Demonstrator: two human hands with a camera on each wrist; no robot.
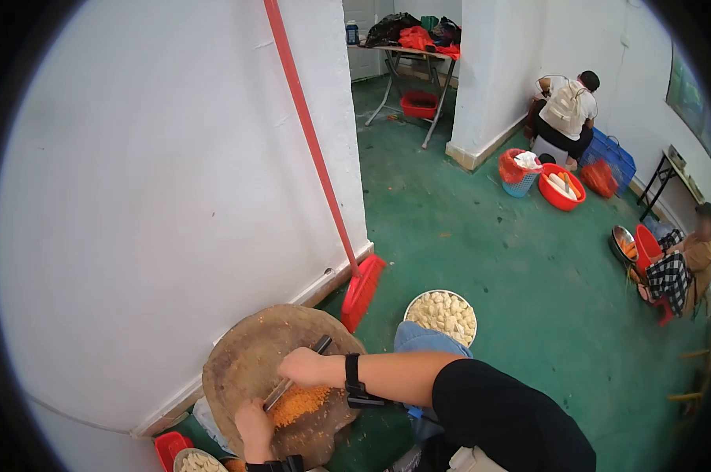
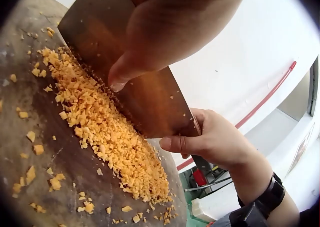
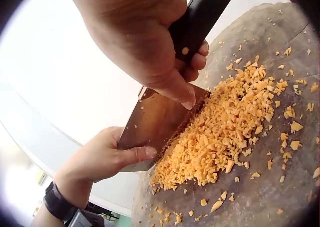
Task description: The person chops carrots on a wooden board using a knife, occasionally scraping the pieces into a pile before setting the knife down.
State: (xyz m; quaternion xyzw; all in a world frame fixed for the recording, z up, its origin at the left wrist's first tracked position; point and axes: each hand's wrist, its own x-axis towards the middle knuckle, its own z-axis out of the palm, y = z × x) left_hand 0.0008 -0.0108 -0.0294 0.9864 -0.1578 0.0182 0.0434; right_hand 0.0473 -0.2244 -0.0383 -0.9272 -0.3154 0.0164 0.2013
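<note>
Both hands are on a cleaver (image 2: pixel 150 96) with a broad steel blade. My right hand (image 1: pixel 306 366) grips it where the black handle (image 3: pixel 197 29) meets the blade, thumb laid along the steel. At the blade's other end, my left hand (image 1: pixel 254 429) pinches it, thumb on the near face and fingers behind. The tilted blade has its lower edge against a heap of finely chopped carrot (image 3: pixel 215 132). Beneath lies a round wooden chopping block (image 1: pixel 245 346), with loose orange bits scattered over it. Orange crumbs cling along the blade's edge.
A white wall (image 1: pixel 135 197) rises beside the block, with a red broom (image 1: pixel 361 291) leaning there. On the green floor stands a bowl of peeled garlic-like cloves (image 1: pixel 442 313). A red container (image 1: pixel 170 448) sits at lower left. Two people work at basins farther right.
</note>
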